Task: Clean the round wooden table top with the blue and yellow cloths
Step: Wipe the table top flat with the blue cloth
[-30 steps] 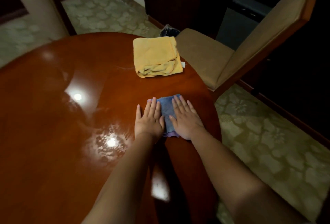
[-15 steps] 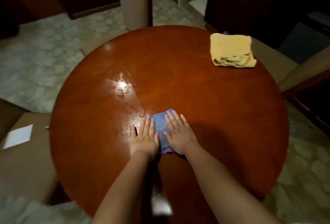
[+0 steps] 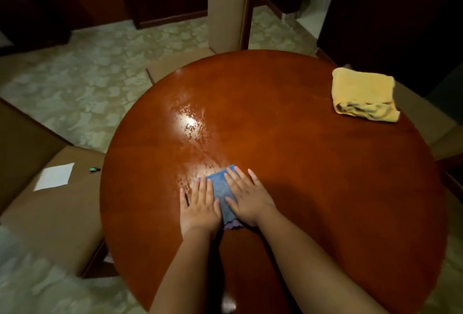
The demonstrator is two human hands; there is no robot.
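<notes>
One round wooden table top (image 3: pixel 313 163), glossy red-brown, fills the middle of the view; a patch of beaded wet sheen left of centre catches the lamp glare, which suggests that part is damp from wiping.

Three upholstered chairs, beige: one (image 3: pixel 229 5) at the far side with its back upright, one (image 3: pixel 57 203) at the near left carrying a white paper sheet (image 3: pixel 53 176) and a small dark object too small to identify, one at the far right mostly hidden beneath the table rim.

Two hands, side by side near the table's near-middle. Left hand (image 3: pixel 199 207) and right hand (image 3: pixel 248 198) both lie flat, fingers straight and spread, pressing down, probably to spread pressure for a broad stroke.

One yellow cloth (image 3: pixel 363 93), folded, at the far right edge, apparently parked in reserve, well apart from the hands.

One blue cloth (image 3: pixel 221 188), folded small, pinned under both palms beside the wet patch.
</notes>
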